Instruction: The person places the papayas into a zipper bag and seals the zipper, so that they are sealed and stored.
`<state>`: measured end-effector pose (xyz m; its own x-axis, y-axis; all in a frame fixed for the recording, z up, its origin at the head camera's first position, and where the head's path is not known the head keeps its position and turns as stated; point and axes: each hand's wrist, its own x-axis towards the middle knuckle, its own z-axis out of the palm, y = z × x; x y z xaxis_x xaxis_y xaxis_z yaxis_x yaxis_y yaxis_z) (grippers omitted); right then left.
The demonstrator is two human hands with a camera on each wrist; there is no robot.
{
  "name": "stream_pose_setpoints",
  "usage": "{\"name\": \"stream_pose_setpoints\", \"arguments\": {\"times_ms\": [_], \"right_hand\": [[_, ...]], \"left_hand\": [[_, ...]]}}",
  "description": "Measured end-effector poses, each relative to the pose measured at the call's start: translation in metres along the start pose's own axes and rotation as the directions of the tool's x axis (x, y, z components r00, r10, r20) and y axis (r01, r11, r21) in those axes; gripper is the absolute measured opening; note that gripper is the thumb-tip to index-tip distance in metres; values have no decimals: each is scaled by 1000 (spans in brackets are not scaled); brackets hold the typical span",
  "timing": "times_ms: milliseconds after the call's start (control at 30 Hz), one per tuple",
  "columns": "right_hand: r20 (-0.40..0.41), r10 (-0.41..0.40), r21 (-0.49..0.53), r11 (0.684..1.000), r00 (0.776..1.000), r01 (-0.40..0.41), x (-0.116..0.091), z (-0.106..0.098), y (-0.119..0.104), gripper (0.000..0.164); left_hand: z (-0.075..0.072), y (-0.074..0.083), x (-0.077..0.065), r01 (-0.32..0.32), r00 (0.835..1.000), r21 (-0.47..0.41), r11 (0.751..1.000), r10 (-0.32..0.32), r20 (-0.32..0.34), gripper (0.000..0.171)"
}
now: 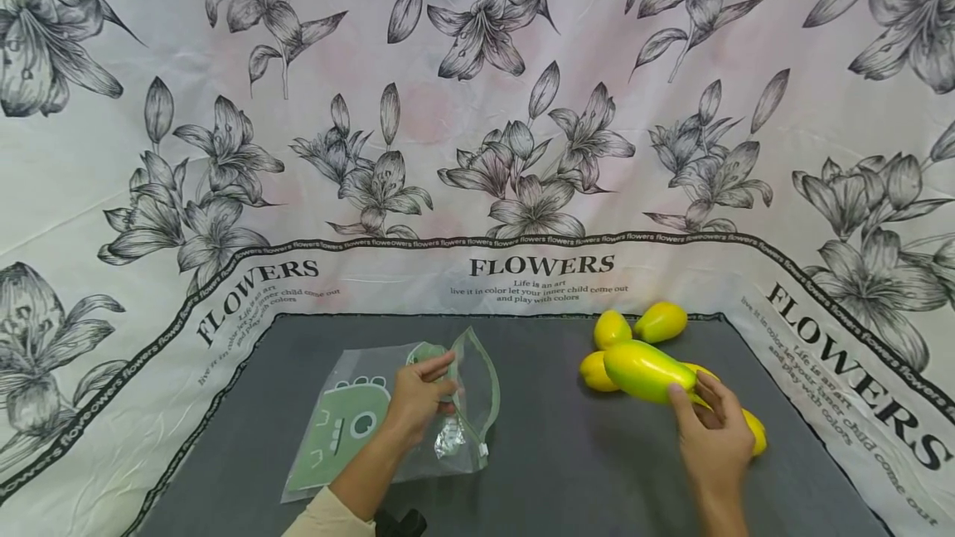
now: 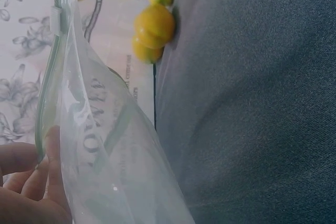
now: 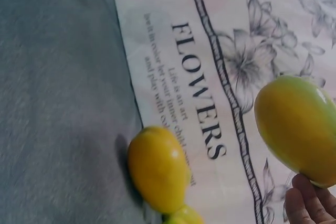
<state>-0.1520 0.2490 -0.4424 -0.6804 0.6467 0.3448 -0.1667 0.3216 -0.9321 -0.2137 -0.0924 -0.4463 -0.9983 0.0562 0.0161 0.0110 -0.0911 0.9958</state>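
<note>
A clear zip bag (image 1: 418, 462) with a green cartoon face printed on it lies at the left of the table, its mouth held apart on the right side. My left hand (image 1: 421, 396) pinches the bag's green-edged rim; in the left wrist view the fingers (image 2: 34, 184) grip that edge, and a white slider (image 2: 56, 20) sits farther along it. Over on the right, my right hand (image 1: 716, 429) holds a yellow-green mango (image 1: 647, 371) by one end, raised above the other mangoes. That mango (image 3: 299, 129) also shows in the right wrist view, with fingertips against its underside.
Several more mangoes lie around the raised one, including one at the back (image 1: 661, 322) and one beside it (image 1: 613, 328). The dark grey tabletop (image 1: 552, 429) meets a flower-printed cloth (image 1: 545, 272) along the back and sides.
</note>
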Motion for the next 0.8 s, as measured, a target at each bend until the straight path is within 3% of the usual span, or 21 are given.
{"name": "stream_pose_setpoints", "arguments": {"times_ms": [200, 400, 800], "right_hand": [[58, -27, 80, 997, 998, 22, -2, 9, -11, 44], [144, 1, 114, 993, 990, -18, -6, 18, -20, 45], [257, -137, 219, 972, 957, 81, -17, 47, -29, 41]], "left_hand": [[3, 3, -2, 3, 1000, -7, 1000, -3, -10, 47], [4, 4, -3, -2, 1000, -12, 1000, 2, -2, 47], [6, 7, -5, -15, 1000, -3, 1000, 15, 2, 46]]}}
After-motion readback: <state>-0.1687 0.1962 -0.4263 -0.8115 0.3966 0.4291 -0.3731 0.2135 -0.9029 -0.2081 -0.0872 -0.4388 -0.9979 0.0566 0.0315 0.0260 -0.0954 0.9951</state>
